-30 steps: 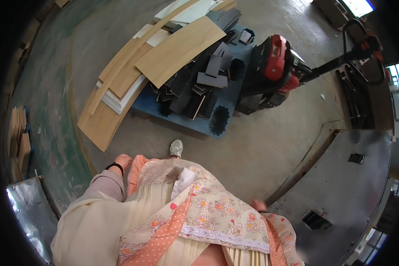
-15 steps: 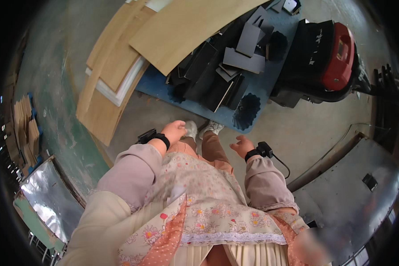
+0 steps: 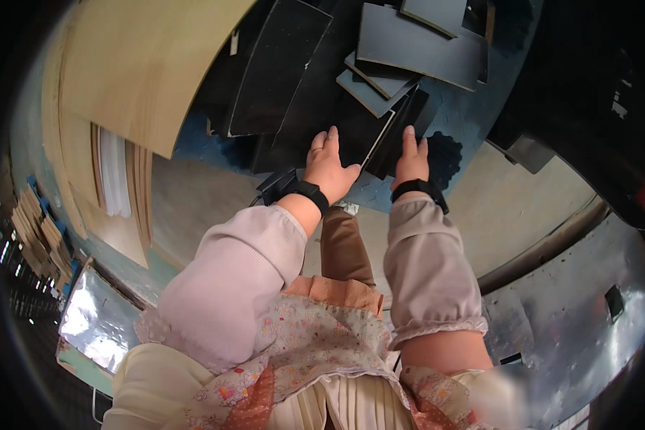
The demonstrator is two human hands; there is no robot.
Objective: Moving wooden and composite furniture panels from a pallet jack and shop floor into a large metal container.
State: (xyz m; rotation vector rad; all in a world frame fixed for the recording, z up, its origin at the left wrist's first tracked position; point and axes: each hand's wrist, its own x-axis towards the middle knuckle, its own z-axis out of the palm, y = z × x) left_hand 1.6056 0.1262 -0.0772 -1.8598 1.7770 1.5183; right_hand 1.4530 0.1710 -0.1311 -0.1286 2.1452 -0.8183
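Both arms reach forward over a blue plastic pallet (image 3: 473, 132) holding dark boards. My left hand (image 3: 328, 170), thumb and fingers apart, lies over the near end of a black board (image 3: 365, 132) with a pale edge; I cannot tell whether it touches. Beside narrow dark strips (image 3: 403, 118), my right hand (image 3: 411, 163) stretches its fingers forward and holds nothing. A long black panel (image 3: 283, 64) lies left of them. Small grey boards (image 3: 365, 93) and a larger grey panel (image 3: 423, 50) rest on top, farther away.
Large plywood sheets (image 3: 136, 64) overhang the pallet's left side. A dark machine body (image 3: 580, 93) stands close on the right. Metal-topped surfaces lie at the lower right (image 3: 566, 315) and lower left (image 3: 97, 315). Stacked wooden pieces (image 3: 39, 233) are at far left.
I have moved closer to the pallet and my view has come nearer the boards. Both hands have gone from near my waist to out over the boards, fingers stretched forward.
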